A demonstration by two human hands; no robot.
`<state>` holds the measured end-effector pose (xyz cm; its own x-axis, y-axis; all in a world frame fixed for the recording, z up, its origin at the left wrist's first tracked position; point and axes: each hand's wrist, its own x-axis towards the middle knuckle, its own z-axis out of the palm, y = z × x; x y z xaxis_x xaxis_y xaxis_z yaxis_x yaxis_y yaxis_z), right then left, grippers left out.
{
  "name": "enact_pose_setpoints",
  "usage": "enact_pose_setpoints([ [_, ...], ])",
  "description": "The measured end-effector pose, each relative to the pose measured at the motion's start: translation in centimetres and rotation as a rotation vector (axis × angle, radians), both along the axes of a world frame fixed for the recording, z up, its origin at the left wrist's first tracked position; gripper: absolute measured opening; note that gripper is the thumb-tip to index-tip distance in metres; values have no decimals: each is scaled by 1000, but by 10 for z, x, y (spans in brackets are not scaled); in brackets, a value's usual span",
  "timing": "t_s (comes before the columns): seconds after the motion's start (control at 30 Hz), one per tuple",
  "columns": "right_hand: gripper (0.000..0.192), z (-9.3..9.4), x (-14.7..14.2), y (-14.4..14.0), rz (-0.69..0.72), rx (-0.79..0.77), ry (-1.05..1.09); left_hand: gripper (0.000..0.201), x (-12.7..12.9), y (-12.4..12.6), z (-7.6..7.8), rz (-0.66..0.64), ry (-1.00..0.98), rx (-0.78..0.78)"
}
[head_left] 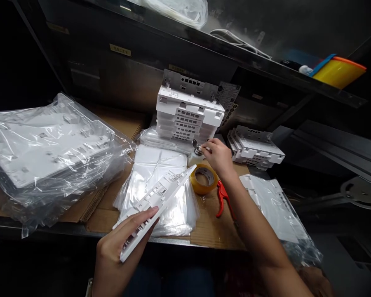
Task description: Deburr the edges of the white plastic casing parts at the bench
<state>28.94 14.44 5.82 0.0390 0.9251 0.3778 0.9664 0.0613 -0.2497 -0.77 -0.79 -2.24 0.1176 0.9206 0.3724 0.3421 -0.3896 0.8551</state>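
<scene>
- Left hand (117,251), nearest the camera: fingers closed on a white plastic panel (156,206), long, rigid, slotted, held edgewise above a stack of glossy bags (154,173). Advise supporting it near mid-length to prevent flexing.
- Bench (207,227): brown cardboard cover, matte.
- Wrapped panels (46,148), far left: crinkled clear film.
- Panel stack (188,115), at rear: ribbed, moulded.
- Right hand (218,156): fingers pinch a small metal cap (198,147) on a white bottle; keep the bottle upright.
- Tape roll (204,178), tan, just beside.

Both forearms are bare to the frame edge, with no gloves or rings.
</scene>
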Motion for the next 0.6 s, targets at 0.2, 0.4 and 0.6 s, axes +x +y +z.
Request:
enact_pose_setpoints([
  [0.2, 10, 12, -74, -116, 372, 162, 609, 33, 2, -1, 2, -8, -1, -9],
  [0.4, 11, 2, -107, -145, 485, 106, 569, 36, 7, -4, 4, -2, 12, 43],
  [0.6, 14, 1, -93, -137, 376, 138, 524, 36, 11, -7, 5, -1, 32, 8],
])
